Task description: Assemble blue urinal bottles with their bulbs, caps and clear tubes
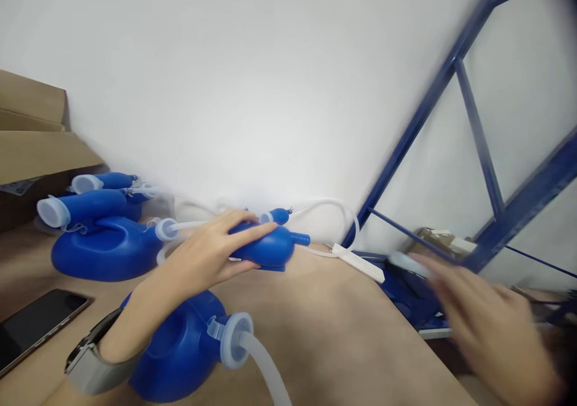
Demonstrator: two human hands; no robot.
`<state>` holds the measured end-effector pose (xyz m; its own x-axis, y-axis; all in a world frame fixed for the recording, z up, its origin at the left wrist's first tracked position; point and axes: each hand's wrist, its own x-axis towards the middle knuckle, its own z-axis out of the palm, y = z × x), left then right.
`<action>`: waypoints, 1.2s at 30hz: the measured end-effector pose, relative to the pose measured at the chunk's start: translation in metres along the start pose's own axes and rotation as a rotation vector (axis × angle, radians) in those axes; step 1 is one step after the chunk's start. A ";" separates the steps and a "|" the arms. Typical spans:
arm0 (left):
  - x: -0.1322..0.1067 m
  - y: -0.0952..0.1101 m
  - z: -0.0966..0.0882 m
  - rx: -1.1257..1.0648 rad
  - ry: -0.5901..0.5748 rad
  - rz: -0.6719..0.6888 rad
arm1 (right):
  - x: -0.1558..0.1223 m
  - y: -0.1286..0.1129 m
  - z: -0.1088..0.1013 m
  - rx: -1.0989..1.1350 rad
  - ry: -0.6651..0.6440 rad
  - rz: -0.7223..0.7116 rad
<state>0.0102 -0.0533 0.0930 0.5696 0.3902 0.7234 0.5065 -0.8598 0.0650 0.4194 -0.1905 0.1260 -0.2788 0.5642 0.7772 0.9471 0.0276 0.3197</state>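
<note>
My left hand (215, 245), with a watch on its wrist, is closed around a blue plastic bottle (273, 247) with a narrow spout pointing right, held above the table. Below that forearm lies a blue handled jug (189, 340) with a translucent cap (237, 340) and a thick hose (268, 370). To the right, past the table edge, my right hand (491, 322) is smeared by motion. At its fingertips is a pale, translucent piece (408, 264), too blurred to name for sure.
Another blue jug (106, 250) and capped blue bottles (90, 205) lie at the left by a cardboard box (40, 154). A phone (40, 325) rests on the table (342, 334). Near the right edge are a white power strip (358, 263) and a blue metal frame (419, 112).
</note>
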 end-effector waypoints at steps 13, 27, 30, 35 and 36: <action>-0.008 0.022 -0.031 0.260 0.098 0.147 | 0.064 -0.124 0.024 0.347 0.083 -0.099; -0.008 0.022 -0.032 0.308 0.143 0.159 | 0.063 -0.110 0.048 0.438 0.054 -0.151; -0.010 0.031 -0.029 0.301 0.155 0.175 | 0.063 -0.106 0.045 0.559 0.042 -0.157; -0.017 0.056 -0.023 0.259 0.148 0.177 | 0.061 -0.100 0.032 0.785 0.079 -0.107; -0.019 0.061 -0.021 0.244 0.130 0.189 | 0.061 -0.100 0.029 0.769 0.108 -0.099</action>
<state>0.0167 -0.1200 0.0977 0.5888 0.1722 0.7897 0.5484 -0.8029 -0.2338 0.3124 -0.1345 0.1260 -0.3440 0.4474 0.8255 0.7501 0.6598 -0.0450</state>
